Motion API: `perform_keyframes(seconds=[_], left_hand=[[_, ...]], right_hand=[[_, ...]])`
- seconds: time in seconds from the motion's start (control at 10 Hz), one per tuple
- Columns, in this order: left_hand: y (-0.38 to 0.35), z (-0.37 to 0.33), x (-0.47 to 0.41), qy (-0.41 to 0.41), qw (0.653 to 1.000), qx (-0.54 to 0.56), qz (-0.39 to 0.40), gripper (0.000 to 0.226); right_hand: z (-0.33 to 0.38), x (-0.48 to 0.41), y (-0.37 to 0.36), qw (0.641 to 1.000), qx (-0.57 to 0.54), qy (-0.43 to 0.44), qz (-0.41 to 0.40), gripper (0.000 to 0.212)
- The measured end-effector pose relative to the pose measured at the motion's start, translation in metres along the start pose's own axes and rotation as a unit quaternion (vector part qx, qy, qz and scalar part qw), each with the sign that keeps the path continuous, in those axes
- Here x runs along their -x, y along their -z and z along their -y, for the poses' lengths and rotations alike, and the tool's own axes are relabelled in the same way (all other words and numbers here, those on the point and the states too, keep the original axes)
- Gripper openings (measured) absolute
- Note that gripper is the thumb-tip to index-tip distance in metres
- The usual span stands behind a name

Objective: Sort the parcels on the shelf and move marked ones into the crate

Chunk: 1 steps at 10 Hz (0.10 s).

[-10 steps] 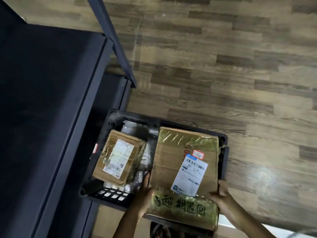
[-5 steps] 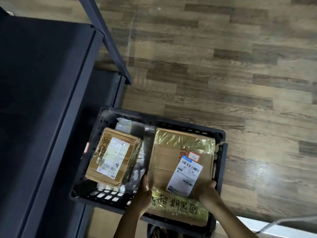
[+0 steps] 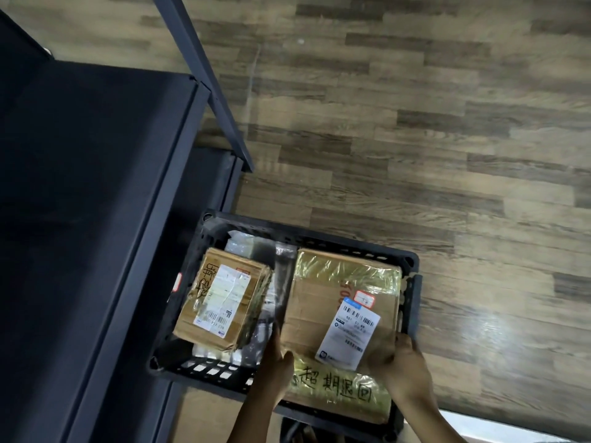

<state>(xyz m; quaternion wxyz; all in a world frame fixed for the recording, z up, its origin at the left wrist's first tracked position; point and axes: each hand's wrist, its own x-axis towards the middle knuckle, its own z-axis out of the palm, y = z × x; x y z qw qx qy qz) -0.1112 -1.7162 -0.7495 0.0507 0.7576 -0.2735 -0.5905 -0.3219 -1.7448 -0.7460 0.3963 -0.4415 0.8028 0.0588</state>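
A person's left hand (image 3: 275,369) and right hand (image 3: 403,362) lower a marked parcel (image 3: 319,302) into the black crate (image 3: 413,282) at lower centre of the frame, beside the dark shelf (image 3: 96,203). Over the past second the box has sunk deeper and moved in from the crate's near rim, settling to the right of a smaller parcel (image 3: 220,298). The fingers of both hands remain curled on its side edges. This parcel looks all but delivered, with only the release left.
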Motion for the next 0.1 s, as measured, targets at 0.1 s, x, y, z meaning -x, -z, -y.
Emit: perform_keyframes(seconds=[0.1], left_hand=[[0.0060,-0.0038,0.0121,-0.029,0.999,0.021,-0.015,0.066]], right_hand=[[0.0073,0.0094,0.0259,1.000,-0.008,0.019,-0.020,0.030]])
